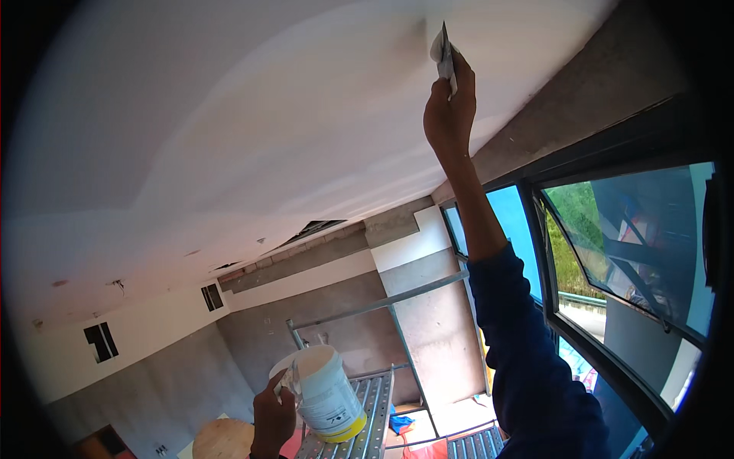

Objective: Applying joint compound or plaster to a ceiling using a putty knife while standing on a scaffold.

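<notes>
My right hand (449, 115) is raised high, closed on a putty knife (443, 53) with white paste on it, its blade at or close to the white ceiling (267, 115). My left hand (272, 413) is low at centre, closed on a paste-smeared tool (289, 376) beside the rim of a white bucket with a yellow base (329, 402). That bucket stands on a perforated metal scaffold platform (375, 402). Whether the fingers also grip the bucket's rim I cannot tell.
Metal scaffold rails (394, 298) cross ahead. Dark-framed windows (627, 245), one tilted open, line the right. Grey walls (168, 367) with dark openings stand behind; the ceiling has a cut-out (310, 229). A round wooden object (214, 440) and another platform (466, 447) show below.
</notes>
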{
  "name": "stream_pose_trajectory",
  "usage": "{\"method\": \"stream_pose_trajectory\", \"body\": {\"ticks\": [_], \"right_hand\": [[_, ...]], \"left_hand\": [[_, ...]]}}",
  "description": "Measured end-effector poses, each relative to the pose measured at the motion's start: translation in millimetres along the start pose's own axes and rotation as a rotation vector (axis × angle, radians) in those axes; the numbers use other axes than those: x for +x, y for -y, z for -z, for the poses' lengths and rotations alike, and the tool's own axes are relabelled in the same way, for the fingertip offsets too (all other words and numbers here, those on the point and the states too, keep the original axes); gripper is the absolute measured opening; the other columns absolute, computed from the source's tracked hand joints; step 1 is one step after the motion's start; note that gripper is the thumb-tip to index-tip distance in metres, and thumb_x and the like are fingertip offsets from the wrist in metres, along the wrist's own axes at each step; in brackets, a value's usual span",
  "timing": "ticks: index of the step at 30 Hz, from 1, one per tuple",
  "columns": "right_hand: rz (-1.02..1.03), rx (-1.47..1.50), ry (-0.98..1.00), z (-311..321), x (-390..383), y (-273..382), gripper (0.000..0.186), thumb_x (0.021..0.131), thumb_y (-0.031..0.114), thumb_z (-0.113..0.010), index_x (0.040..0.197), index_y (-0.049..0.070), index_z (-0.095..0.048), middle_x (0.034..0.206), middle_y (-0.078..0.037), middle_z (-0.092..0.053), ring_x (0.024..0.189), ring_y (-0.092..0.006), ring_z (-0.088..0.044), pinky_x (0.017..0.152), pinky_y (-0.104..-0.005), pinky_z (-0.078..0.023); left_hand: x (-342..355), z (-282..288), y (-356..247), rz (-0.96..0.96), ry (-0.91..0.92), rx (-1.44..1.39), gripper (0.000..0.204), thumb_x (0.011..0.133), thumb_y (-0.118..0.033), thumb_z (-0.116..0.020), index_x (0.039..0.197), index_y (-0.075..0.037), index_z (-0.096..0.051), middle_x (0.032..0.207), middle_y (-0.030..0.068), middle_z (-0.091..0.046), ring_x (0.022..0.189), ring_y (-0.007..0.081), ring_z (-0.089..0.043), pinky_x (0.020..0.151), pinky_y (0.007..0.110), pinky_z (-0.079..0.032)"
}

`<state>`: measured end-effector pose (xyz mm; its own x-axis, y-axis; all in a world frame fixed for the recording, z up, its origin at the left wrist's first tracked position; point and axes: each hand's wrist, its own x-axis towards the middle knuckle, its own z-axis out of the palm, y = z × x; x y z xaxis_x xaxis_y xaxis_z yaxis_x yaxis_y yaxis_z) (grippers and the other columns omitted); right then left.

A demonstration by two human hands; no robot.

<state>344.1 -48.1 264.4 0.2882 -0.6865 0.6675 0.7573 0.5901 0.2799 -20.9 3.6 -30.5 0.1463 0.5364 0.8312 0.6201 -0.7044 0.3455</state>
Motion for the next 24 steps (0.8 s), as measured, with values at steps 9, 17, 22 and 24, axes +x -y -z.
{"method": "stream_pose_trajectory", "body": {"ticks": [9,17,22,24], "right_hand": [[0.19,-0.203,-0.262,11,40,4,0.042,0.081,0.002,-0.039,0.123,-0.002,-0.046,0.111,-0.021,-0.053,0.105,-0.0351,-0.052,0.092,-0.0428,-0.04],[-0.006,-0.136,-0.293,-32,32,32,0.052,0.077,-0.013,-0.045,0.127,-0.004,-0.041,0.115,-0.024,-0.044,0.109,-0.0404,-0.048,0.091,-0.0441,-0.042],[0.017,-0.071,-0.273,-94,-10,49,0.057,0.075,-0.005,-0.058,0.127,-0.003,-0.034,0.125,-0.021,-0.032,0.109,-0.0401,-0.043,0.086,-0.047,-0.043],[0.011,-0.081,-0.282,-120,-32,60,0.056,0.075,-0.002,-0.061,0.126,-0.003,-0.035,0.126,-0.022,-0.032,0.11,-0.0413,-0.042,0.087,-0.0483,-0.042]], "left_hand": [[-28,11,48,0.07,0.004,0.126,0.036,0.079,-0.01,-0.043,0.107,0.006,-0.058,0.064,0.0192,-0.058,0.058,0.0254,-0.06,0.059,0.036,-0.047],[-48,20,76,0.171,-0.021,0.099,0.036,0.078,-0.01,-0.044,0.107,0.006,-0.058,0.062,0.0185,-0.057,0.056,0.0247,-0.057,0.057,0.036,-0.045],[-65,36,66,0.236,-0.052,0.179,0.036,0.078,-0.013,-0.044,0.108,0.004,-0.058,0.067,0.0204,-0.06,0.062,0.0297,-0.06,0.06,0.039,-0.046],[-75,42,72,0.219,-0.098,0.205,0.036,0.078,-0.012,-0.044,0.108,0.004,-0.058,0.072,0.0216,-0.061,0.067,0.0311,-0.061,0.064,0.039,-0.047]]}}
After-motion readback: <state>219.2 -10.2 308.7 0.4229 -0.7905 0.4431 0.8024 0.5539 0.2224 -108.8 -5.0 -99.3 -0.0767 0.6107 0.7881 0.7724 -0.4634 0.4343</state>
